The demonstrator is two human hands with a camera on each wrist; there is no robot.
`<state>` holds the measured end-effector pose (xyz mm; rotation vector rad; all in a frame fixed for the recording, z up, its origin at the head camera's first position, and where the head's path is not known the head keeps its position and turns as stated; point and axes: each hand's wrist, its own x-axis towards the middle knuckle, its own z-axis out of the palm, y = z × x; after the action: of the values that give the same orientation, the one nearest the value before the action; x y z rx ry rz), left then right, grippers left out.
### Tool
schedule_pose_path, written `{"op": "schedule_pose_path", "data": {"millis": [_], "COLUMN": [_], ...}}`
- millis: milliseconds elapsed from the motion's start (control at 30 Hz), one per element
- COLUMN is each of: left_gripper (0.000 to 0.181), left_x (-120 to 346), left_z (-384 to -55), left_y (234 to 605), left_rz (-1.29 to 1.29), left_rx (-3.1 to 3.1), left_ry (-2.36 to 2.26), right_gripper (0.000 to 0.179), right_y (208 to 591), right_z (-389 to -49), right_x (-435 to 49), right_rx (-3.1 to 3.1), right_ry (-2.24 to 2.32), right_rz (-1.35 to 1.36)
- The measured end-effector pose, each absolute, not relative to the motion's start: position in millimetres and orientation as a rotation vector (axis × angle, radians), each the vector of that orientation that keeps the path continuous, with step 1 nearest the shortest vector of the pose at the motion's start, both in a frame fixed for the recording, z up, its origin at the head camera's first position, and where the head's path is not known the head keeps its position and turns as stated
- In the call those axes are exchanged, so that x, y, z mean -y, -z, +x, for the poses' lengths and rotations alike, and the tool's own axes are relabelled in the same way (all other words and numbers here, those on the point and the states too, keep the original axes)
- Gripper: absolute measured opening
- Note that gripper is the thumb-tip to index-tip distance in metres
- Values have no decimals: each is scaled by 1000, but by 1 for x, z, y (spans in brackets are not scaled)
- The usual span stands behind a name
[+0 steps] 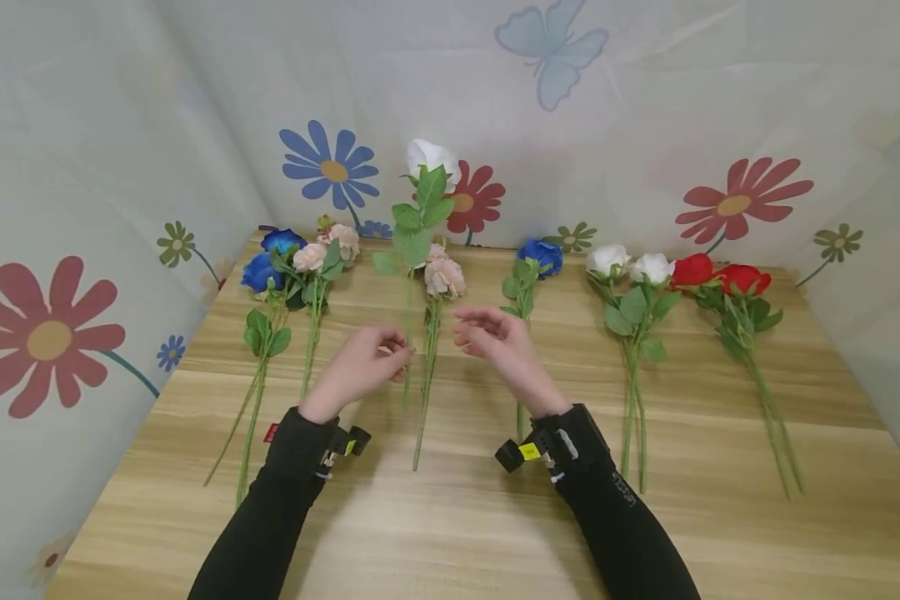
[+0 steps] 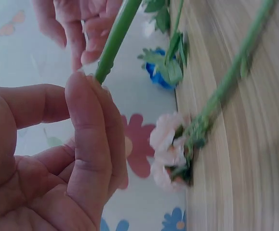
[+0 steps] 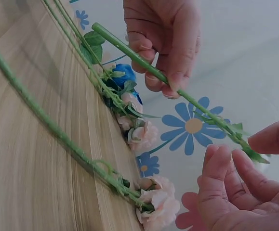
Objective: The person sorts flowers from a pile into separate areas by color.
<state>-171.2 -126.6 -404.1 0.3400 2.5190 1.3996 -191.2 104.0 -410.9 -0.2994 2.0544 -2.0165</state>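
**White Rose Held in the Left Hand, Bloom Up and Cut End Down**

A white rose [image 1: 429, 200] is held above the counter [image 1: 450, 533], between the person and the printed cloth [image 1: 720, 83]. Its long axis is tilted: the bloom [image 1: 431, 158] is the higher end and points up and away from the person, while the cut end [image 3: 97, 29] points down towards the counter and back to the person.

The left hand [image 1: 363, 362] has its grip on the stem, pinching it between thumb and fingers; a piece of bare stem continues below this pinch. The right hand [image 1: 506, 350] is raised near, to the right of the stem. Its fingers are bent lightly and its grip has nothing inside.

Pale pink flowers [image 1: 444, 277] lie on the counter just beside the held stem, their blooms to the cloth. Farther left lie two blue roses [image 1: 270, 258] and other pink flowers [image 1: 326, 250]. On the right side are one blue rose [image 1: 542, 257], two white roses [image 1: 651, 268] and two red roses [image 1: 744, 278]. All these blooms point to the cloth, with stems towards the person.
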Motion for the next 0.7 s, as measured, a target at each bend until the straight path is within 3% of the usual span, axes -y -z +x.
{"op": "schedule_pose_path", "data": {"millis": [700], "left_gripper": [19], "left_x": [53], "left_z": [-168], "left_y": [414], "left_rz": [579], "left_rx": [-2228], "left_ry": [-1534], "right_gripper": [43], "right_y": [413], "right_z": [-191], "right_x": [-150], "right_rx": [-2114], "right_ry": [1955], "right_rz": [-231]}}
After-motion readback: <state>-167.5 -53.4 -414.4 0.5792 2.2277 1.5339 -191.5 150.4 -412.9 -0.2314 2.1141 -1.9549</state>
